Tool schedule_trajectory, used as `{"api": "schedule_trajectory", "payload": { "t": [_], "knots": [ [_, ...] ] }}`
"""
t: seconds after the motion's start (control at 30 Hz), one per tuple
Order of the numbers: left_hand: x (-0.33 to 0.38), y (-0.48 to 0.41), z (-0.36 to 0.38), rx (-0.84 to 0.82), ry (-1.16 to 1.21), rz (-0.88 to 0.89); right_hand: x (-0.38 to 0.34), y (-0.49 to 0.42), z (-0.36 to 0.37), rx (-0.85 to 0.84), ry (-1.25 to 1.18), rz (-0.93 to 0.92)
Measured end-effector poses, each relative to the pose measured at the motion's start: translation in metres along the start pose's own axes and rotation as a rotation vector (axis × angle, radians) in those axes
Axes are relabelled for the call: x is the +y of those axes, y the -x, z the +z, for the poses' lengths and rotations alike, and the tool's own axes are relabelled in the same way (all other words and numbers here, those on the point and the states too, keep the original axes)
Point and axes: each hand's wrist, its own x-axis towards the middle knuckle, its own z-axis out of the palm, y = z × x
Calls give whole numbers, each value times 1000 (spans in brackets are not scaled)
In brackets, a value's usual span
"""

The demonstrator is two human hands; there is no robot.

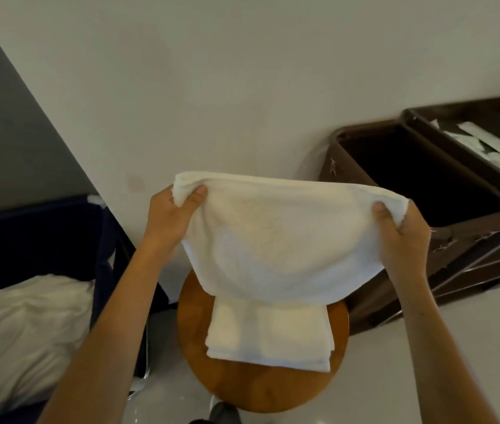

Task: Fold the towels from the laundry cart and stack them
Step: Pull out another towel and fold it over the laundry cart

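I hold a white towel (279, 240) up in the air by its two top corners; it hangs in a sagging half-fold. My left hand (172, 218) pinches the left corner and my right hand (401, 231) pinches the right corner. Below the hanging towel a stack of folded white towels (270, 335) lies on a round wooden stool (233, 390); the towel's lower edge hides the stack's far side. At the left stands the dark blue laundry cart (43, 221) with crumpled white linen (25, 332) inside.
A dark brown bin (456, 240) with an open dark compartment stands at the right against the pale wall (242, 87). Its further compartment holds white and green packets (499, 148). Glossy white floor (426, 362) surrounds the stool.
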Motion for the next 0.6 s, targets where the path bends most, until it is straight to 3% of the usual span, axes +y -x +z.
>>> {"api": "schedule_trajectory", "payload": {
  "t": [0.2,0.6],
  "knots": [
    [-60,0,9,-22,-18,-218,47,19,18,-99,86,134],
    [-176,-92,44,-162,-113,-419,128,-28,97,-316,270,396]
  ]
}}
